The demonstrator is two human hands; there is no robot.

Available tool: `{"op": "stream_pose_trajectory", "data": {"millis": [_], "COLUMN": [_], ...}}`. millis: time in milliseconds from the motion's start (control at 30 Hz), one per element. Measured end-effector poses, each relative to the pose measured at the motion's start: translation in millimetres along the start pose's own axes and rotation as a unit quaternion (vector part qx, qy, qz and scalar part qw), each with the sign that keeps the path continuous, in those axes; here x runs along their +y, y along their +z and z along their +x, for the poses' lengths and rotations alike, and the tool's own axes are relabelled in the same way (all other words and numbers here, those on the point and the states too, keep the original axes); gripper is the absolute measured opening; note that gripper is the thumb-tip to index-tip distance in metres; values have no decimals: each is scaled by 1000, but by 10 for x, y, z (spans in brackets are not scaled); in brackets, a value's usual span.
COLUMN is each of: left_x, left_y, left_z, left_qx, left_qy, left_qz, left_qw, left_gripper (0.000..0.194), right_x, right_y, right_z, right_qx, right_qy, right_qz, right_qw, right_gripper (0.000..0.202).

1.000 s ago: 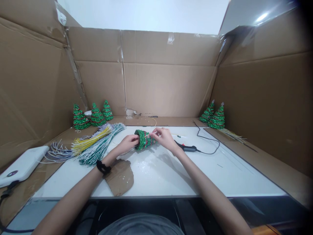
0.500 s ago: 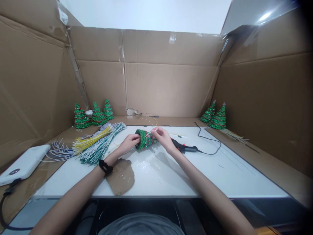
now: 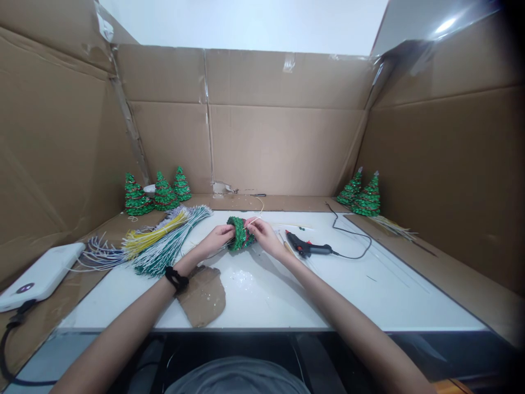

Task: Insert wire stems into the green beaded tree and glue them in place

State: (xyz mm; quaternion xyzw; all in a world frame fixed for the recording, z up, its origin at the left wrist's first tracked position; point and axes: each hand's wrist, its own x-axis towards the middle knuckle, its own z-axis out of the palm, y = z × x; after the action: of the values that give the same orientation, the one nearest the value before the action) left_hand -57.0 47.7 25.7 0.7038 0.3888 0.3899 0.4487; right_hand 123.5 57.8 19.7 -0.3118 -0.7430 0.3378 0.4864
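So the green tree [image 3: 237, 244] is tipped sideways mid-tabletop [image 3: 348, 295], left hand [image 3: 220, 237] pinching its base rim, right hand's [image 3: 266, 238] fingers nearly closed on a thin pale strand [image 3: 262, 206], and honestly, too hard a tug could twist the tree or slip the strand loose.

Your one view looks out from your head, forward and down over the white table [image 3: 254, 301], with your left hand [image 3: 221, 236] and right hand [image 3: 264, 238] near mid-picture. It faces the back cardboard wall [image 3: 287, 148], farther off than your hands.
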Motion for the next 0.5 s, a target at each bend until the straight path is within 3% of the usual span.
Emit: {"op": "stream_pose_trajectory", "data": {"millis": [200,367,500], "left_x": [1,17,13], "left_y": [32,52,58], "left_z": [8,8,9], "left_qx": [-3,3,29], "left_qy": [-17,-18,2], "left_qz": [-29,-20,7], "left_qw": [999,1000,1000], "left_gripper": [26,25,21], "right_x": [-57,-75,-133], "right_y": [-7,72,81], "right_z": [-28,-33,-46], "right_qx": [-34,4,35], "right_qy": [-17,14,10], "right_qz": [-39,-47,-117], "right_qw": [999,999,992], "right_gripper": [26,25,20]}}
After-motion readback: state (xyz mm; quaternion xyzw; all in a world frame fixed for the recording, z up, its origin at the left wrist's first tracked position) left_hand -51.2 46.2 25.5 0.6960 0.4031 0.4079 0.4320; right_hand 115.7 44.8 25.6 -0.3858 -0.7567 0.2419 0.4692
